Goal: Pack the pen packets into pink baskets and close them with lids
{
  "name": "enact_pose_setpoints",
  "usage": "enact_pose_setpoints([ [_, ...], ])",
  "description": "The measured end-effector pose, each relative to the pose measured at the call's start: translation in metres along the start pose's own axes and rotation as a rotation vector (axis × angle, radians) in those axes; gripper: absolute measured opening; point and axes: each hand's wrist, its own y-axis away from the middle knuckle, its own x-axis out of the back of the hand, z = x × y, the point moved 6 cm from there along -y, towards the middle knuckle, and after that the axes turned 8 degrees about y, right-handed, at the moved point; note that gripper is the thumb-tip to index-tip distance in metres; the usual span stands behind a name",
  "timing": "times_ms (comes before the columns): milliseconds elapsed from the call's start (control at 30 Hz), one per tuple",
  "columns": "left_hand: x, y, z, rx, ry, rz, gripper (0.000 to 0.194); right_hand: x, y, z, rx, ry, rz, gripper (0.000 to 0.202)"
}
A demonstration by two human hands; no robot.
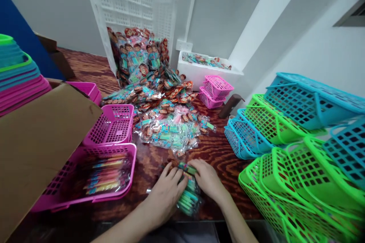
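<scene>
So I'm resting my left hand, fingers a bit spread, on the packets near the table's front edge, my right hand curling in opposite, probably to stop them sliding apart, though can't tell if either's pinching.

Touching a small pile of green packets with left hand and right hand on the table; facing a far heap of packets reaching into a white crate, between pink baskets left and green baskets right.
</scene>
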Motion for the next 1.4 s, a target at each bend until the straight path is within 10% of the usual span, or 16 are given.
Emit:
enact_pose_setpoints([
  [933,-0.003,0.002,0.004,-0.008,-0.072,0.093,0.064,-0.022,0.017,0.009,-0.022,-0.654,-0.071,0.055],
  [1133,-0.001,0.003,0.004,-0.046,-0.085,0.117,0.051,-0.004,0.025,-0.002,0.008,-0.474,-0.173,0.046],
  [1267,0.004,0.002,0.002,-0.055,-0.086,0.155,0.047,-0.013,0.037,-0.015,0.000,-0.239,-0.342,0.094],
  [1400,0.007,-0.001,0.005,-0.036,-0.108,0.178,0.051,-0.036,0.037,-0.019,-0.012,0.043,-0.129,0.115],
])
